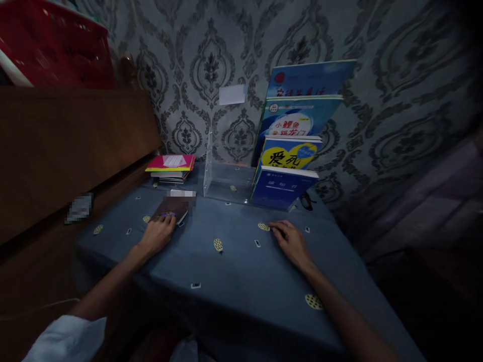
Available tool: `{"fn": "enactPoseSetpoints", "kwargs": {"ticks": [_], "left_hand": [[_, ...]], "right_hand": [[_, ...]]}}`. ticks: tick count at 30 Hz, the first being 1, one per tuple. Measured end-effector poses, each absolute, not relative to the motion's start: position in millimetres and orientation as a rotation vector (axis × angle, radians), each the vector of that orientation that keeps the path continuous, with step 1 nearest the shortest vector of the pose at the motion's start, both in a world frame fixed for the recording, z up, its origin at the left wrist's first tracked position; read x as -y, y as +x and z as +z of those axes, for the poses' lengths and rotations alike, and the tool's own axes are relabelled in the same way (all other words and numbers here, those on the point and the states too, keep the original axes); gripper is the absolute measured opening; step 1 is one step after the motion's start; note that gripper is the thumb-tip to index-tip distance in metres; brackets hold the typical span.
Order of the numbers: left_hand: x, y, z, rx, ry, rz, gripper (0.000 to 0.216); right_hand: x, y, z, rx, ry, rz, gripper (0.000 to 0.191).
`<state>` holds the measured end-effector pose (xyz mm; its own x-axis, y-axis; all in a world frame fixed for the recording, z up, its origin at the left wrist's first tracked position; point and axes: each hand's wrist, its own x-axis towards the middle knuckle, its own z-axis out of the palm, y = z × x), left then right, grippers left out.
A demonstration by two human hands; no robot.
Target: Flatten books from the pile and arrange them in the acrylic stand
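Note:
My left hand is at the near edge of a brown-covered book, its fingers curled over the cover. The book lies flat on the table at the left. My right hand rests on the cloth at the right, fingers loosely stretched out, holding nothing. Beyond it, several books lean upright in a clear acrylic book stand. Frontmost among them is a dark blue book; behind it come a blue and yellow book, a light blue book and a taller blue book.
A small stack of books with a pink cover lies at the back left. Black-framed glasses sit right of the stand. A patterned blue-grey cloth covers the table. Left stands a brown wooden panel with a red basket above.

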<state>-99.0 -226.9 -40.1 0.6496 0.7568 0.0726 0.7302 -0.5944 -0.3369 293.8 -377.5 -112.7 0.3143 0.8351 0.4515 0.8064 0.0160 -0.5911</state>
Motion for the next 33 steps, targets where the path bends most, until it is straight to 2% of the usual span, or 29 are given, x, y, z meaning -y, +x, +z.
{"fn": "enactPoseSetpoints", "kwargs": {"ticks": [9, 14, 22, 28, 33], "left_hand": [[285.2, -65.5, -40.5, 0.951, -2.624, 0.243, 0.034], [327.8, -20.8, -45.3, 0.720, -2.732, 0.245, 0.029], [384.3, 58.8, -69.2, 0.262, -2.789, -0.101, 0.033], [376.3, 67.3, -77.5, 0.228, -2.946, -0.243, 0.048], [329.7, 71.3, -73.4, 0.321, -3.110, -0.287, 0.044]], "right_hand": [[379.0, 288.7, -110.7, 1.530, -1.736, 0.046, 0.031], [381.4, 277.8, -105.5, 1.581, -1.691, 0.101, 0.030], [383.2, 275.8, -109.2, 1.576, -1.668, 0.019, 0.036], [381.1, 280.5, -120.5, 1.595, -1.773, 0.003, 0.034], [383.0, 272.9, -120.3, 1.604, -1.823, -0.039, 0.034]]}}
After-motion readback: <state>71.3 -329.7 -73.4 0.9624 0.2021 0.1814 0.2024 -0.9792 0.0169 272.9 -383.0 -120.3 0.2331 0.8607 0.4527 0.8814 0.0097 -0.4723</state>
